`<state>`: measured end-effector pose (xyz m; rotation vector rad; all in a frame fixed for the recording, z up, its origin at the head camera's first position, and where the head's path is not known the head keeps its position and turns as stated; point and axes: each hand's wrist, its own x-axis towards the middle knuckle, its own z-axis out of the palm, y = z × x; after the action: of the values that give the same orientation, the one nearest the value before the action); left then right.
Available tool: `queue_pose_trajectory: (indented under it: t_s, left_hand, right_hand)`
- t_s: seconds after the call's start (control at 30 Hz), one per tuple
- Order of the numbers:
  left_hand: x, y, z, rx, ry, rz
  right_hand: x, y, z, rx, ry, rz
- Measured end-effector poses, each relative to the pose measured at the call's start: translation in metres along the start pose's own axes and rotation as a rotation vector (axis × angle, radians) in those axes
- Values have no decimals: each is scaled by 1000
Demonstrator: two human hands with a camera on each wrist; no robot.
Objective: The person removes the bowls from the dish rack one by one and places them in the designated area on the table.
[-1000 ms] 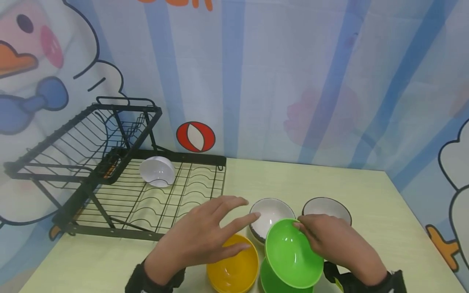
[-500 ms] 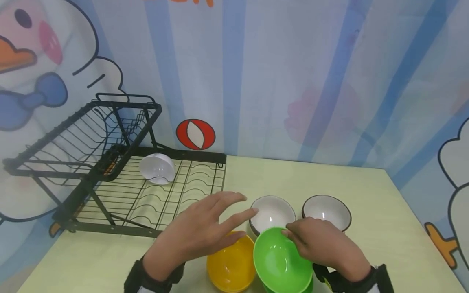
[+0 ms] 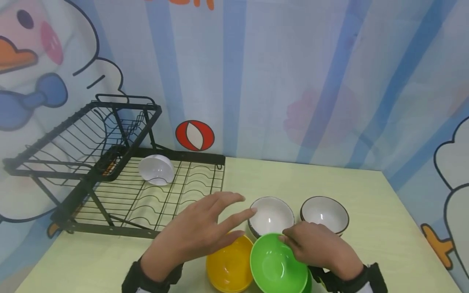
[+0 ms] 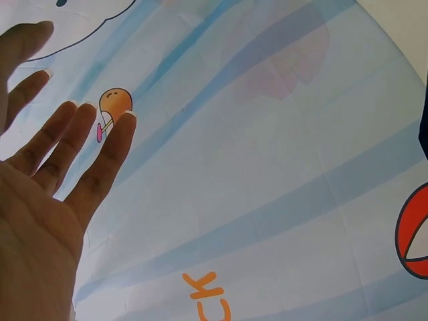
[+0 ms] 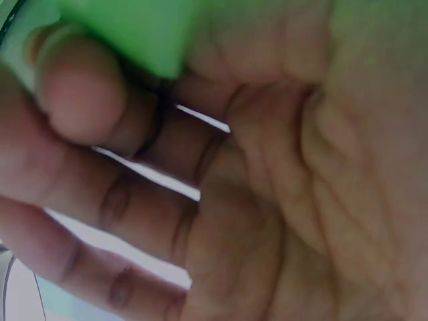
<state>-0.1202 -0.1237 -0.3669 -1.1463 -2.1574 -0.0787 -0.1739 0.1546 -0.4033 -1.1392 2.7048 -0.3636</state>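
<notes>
My right hand [image 3: 318, 247] pinches the rim of a green bowl [image 3: 277, 264], whose inside faces up toward the head camera. Blurred green from that bowl [image 5: 140, 30] fills the top of the right wrist view. Beneath it, the edge of another green bowl [image 3: 309, 282] shows at the lower right. My left hand [image 3: 199, 232] hovers with spread fingers over a yellow bowl [image 3: 230, 266] and holds nothing. In the left wrist view the same hand [image 4: 50, 194] has its fingers extended before the backdrop.
Behind the green bowl stand a white bowl with a dark rim [image 3: 271, 215] and a similar white bowl [image 3: 325, 213] to its right. A black two-tier dish rack [image 3: 143, 232] occupies the table's left, with a small white bowl [image 3: 156, 169] tilted in its lower tier.
The right hand has brought the pinched green bowl left and down in the head view, uncovering more of the right white bowl. The left hand has barely shifted.
</notes>
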Motion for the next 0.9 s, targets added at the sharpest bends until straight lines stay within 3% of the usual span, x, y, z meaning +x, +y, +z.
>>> queue_pose_trajectory:
  t_s: [0.23, 0.67, 0.9]
  left_hand:
    - [-1, 1, 0, -10, -2, -2]
    - [-1, -2, -3, -27, -9, -8]
    - [-1, -3, -3, -31, 6, -12]
  right_hand:
    - [-3, 3, 1, -33, -17, 21]
    - [-6, 6, 6, -6, -72, 153]
    - [-5, 6, 8, -2, -107, 183]
